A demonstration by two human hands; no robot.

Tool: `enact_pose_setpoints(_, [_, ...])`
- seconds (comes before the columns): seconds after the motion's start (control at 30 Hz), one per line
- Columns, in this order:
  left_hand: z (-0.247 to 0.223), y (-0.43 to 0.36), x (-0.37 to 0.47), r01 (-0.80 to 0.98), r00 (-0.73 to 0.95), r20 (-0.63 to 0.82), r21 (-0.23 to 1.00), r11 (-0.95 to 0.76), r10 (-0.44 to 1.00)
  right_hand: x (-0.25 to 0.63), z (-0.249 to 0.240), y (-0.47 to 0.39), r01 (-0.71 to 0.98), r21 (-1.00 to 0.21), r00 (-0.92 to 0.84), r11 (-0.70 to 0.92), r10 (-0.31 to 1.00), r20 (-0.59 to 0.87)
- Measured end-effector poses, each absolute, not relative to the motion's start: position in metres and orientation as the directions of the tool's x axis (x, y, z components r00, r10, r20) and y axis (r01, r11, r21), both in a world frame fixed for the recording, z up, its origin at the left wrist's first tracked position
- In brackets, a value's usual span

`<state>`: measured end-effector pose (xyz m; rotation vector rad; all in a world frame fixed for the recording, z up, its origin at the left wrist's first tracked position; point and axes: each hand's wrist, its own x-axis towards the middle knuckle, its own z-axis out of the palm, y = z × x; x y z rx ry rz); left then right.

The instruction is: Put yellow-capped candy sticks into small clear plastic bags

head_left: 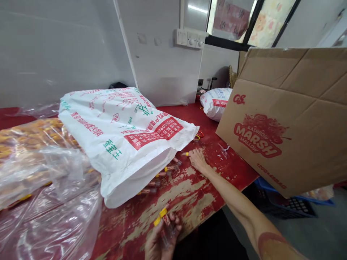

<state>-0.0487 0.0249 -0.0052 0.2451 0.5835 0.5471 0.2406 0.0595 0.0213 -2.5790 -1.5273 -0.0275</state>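
Yellow caps (163,212) top the 2 tubes (168,225) in your left hand (162,241); in the head view, its fingers curl round them at the front edge of the red table (233,168). Your right hand (198,160) stretches farther out, fingers partly bent, with another yellow top (187,154) at the fingertips; whether it grips that, you cannot tell. At least 4 more tubes (171,168) lie in a rough row by the lower edge of the white sack (135,124), some partly covered. Judging by this, 2 are gathered, and those by the sack lie loose and ungathered; the sack may hide others.
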Motion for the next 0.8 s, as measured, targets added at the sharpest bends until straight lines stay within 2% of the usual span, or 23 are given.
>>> enact_pose_setpoints(0.1, [-0.001,0.022,-0.044,-0.424,0.671,-0.484,0.371,0.826,0.562,0.226,0.028,0.024,0.924,-0.074,0.374,-0.374,0.927,-0.023])
enact_pose_setpoints(0.27, [0.01,0.011,-0.032,-0.445,0.596,-0.483,0.465,0.765,0.641,0.197,0.031,-0.019,0.986,-0.016,0.159,-0.165,0.967,-0.202])
enact_pose_setpoints(0.4, [0.01,0.009,-0.027,-0.463,0.543,-0.523,0.467,0.754,0.657,0.179,0.024,-0.015,0.994,0.003,0.108,-0.112,0.958,-0.265])
enact_pose_setpoints(0.57, [0.015,0.015,-0.019,-0.459,0.488,-0.6,0.441,0.771,0.634,0.172,0.028,-0.011,0.988,-0.007,0.147,-0.156,0.943,-0.298])
enact_pose_setpoints(0.7, [0.017,0.019,-0.014,-0.463,0.549,-0.599,0.362,0.809,0.583,0.173,0.034,-0.018,0.982,-0.03,0.17,-0.185,0.946,-0.274])
enact_pose_setpoints(0.8, [0.014,0.015,-0.017,-0.494,0.585,-0.571,0.312,0.812,0.576,0.15,0.028,-0.028,0.954,-0.198,0.204,-0.224,0.972,-0.113])
